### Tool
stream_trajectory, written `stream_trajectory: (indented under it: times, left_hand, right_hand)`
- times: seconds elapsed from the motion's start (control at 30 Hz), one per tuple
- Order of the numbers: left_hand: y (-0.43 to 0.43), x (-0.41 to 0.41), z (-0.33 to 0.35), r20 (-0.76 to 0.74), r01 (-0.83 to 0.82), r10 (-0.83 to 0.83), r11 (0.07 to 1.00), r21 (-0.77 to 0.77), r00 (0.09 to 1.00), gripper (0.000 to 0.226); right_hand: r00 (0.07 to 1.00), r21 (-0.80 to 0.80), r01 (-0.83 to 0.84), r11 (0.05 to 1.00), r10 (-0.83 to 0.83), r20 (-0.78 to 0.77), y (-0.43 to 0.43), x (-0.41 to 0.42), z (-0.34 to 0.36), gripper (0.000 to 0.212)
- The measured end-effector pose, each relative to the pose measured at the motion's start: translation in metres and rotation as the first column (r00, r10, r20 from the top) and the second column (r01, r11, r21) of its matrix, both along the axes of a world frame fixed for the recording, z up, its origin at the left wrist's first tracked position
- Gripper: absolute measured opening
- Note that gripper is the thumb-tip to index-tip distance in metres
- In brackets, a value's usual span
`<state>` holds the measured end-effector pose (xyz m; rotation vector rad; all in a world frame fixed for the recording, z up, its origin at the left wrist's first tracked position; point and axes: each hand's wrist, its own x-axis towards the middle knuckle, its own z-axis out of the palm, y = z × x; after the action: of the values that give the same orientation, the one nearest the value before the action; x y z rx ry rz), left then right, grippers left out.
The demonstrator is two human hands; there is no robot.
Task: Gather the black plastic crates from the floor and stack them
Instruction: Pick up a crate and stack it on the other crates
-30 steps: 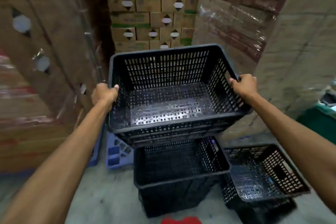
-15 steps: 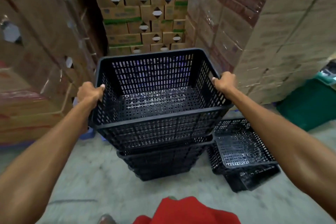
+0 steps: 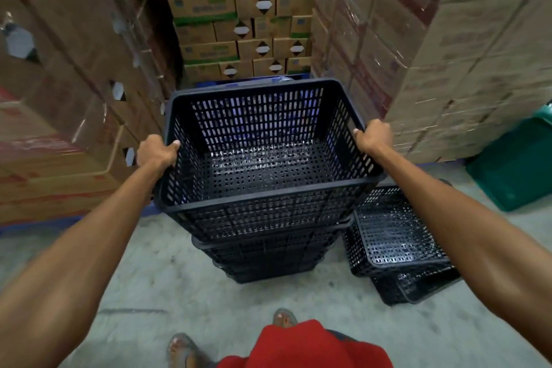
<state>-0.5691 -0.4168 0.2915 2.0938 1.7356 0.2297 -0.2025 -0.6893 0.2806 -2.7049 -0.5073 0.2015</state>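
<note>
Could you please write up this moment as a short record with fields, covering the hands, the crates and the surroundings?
left hand: gripping the left rim of the top crate
right hand: gripping its right rim
top crate: black, empty, upright, sitting on the centre stack
centre stack: nested black crates on the concrete floor
side crates: tilted pile to the right of the stack
green crate: far right
surroundings: cardboard boxes piled behind and on both sides

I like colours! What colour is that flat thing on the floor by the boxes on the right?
Green, seen in the head view.
</note>
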Motion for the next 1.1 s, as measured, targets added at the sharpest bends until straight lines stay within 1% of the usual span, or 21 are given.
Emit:
stream_trajectory:
  times: [0.13,0.47,0.6,0.73,0.83,0.93,1.1]
  left_hand:
    - [0.002,0.001,0.001,-0.076,0.018,-0.016,1.000,0.024,0.997,0.052]
    - [0.008,0.000,-0.004,-0.144,0.075,-0.071,0.997,0.023,0.987,0.046]
    - [0.011,0.000,-0.004,-0.174,0.087,-0.087,0.996,-0.007,0.981,0.045]
    - [0.011,-0.001,-0.005,-0.171,0.072,-0.076,0.997,-0.031,0.982,0.046]
    - [0.007,-0.001,-0.009,-0.140,0.047,-0.048,0.999,-0.010,0.989,0.048]
    - [0.001,-0.003,-0.014,-0.102,0.028,-0.025,0.999,0.028,0.994,0.046]
    - [-0.001,-0.004,-0.007,-0.084,0.080,-0.076,0.996,0.050,0.994,0.042]
  right_hand:
    - [1.000,-0.015,-0.011,1.000,0.011,0.018,0.002,0.001,0.000,0.048]
    - [1.000,-0.063,-0.025,0.998,0.026,0.012,0.000,0.005,-0.001,0.048]
    - [0.999,-0.094,-0.043,0.995,0.044,0.006,0.000,0.004,0.003,0.047]
    - [0.998,-0.094,-0.066,0.993,0.067,0.005,-0.003,0.002,0.007,0.047]
    - [0.996,-0.071,-0.092,0.993,0.092,0.003,-0.011,0.001,0.005,0.046]
    - [0.991,-0.039,-0.133,0.990,0.133,0.005,-0.016,0.001,0.002,0.041]
    - [0.990,-0.010,-0.140,0.990,0.140,0.028,-0.012,-0.001,-0.003,0.043]
